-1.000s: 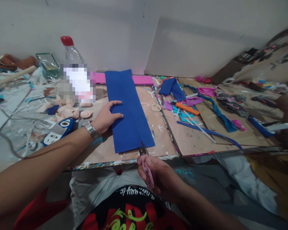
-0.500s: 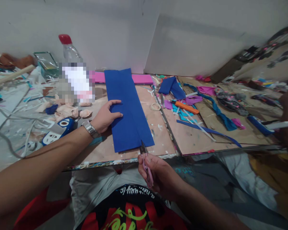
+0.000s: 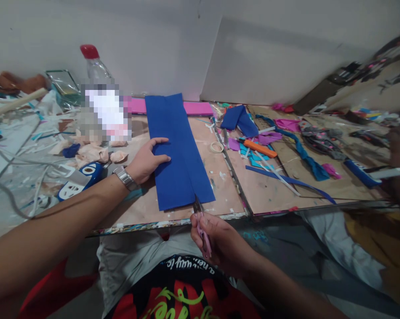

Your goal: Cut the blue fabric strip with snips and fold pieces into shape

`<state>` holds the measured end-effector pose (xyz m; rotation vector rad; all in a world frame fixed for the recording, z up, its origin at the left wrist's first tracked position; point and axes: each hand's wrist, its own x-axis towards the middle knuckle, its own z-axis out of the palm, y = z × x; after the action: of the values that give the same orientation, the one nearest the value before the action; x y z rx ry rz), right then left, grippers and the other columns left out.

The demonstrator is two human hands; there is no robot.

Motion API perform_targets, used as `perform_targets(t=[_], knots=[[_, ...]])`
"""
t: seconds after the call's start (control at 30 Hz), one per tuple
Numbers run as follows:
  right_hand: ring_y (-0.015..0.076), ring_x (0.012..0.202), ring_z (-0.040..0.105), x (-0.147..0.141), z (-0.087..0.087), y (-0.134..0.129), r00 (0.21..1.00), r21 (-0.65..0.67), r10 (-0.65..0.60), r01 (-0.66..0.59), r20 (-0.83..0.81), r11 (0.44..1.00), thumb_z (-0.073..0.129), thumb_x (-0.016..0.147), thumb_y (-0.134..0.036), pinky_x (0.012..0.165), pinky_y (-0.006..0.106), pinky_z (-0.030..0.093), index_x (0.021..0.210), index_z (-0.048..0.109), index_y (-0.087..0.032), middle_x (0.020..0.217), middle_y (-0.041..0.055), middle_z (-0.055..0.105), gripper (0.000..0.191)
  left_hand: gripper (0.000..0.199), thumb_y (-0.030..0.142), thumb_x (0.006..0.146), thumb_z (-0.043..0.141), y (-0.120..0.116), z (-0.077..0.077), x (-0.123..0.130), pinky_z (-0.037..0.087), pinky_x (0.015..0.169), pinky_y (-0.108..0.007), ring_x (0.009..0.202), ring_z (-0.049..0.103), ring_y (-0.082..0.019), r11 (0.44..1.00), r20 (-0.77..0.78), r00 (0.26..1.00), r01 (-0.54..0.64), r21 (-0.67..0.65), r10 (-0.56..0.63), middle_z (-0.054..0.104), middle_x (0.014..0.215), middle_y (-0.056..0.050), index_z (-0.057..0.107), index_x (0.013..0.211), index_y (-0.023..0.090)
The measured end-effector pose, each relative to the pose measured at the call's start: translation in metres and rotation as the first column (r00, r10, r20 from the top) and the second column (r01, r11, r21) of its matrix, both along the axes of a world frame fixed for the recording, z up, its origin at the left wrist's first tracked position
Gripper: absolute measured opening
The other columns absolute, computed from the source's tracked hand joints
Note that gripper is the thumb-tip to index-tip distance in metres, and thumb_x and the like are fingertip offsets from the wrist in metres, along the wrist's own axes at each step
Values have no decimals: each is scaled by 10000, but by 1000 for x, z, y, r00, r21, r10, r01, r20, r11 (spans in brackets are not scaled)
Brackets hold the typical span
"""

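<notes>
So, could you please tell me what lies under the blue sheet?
The blue sheet covers part of the pink strip and table; anything wholly beneath it cannot be seen.

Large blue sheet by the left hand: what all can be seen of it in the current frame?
The large blue sheet is plain, matte and deep blue, perhaps felt or thick paper. Long and narrow, it lies mostly flat on the worktop, its far end overlapping a pink strip and its far edge uneven. The left hand rests thumb and finger on its left side. Right of middle at the near edge, the blades of pink-handled scissors, held by the right hand, meet a cut.
</notes>
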<state>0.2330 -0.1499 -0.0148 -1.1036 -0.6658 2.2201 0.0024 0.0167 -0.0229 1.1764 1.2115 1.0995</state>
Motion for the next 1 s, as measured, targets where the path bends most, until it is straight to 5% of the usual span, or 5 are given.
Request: perform_targets(t=[1.0], knots=[[21,398,312,-6,8,2,998,22,-55,54,20,998,721,883,-630,338,132,244,1016,592,-197,652,-73,564,471,628,177,668,808,-2,2,0,574,758,-321,932,653,-206,1000,-15,1000,14,-18,-14,686,1194,-72,658,1274,243]])
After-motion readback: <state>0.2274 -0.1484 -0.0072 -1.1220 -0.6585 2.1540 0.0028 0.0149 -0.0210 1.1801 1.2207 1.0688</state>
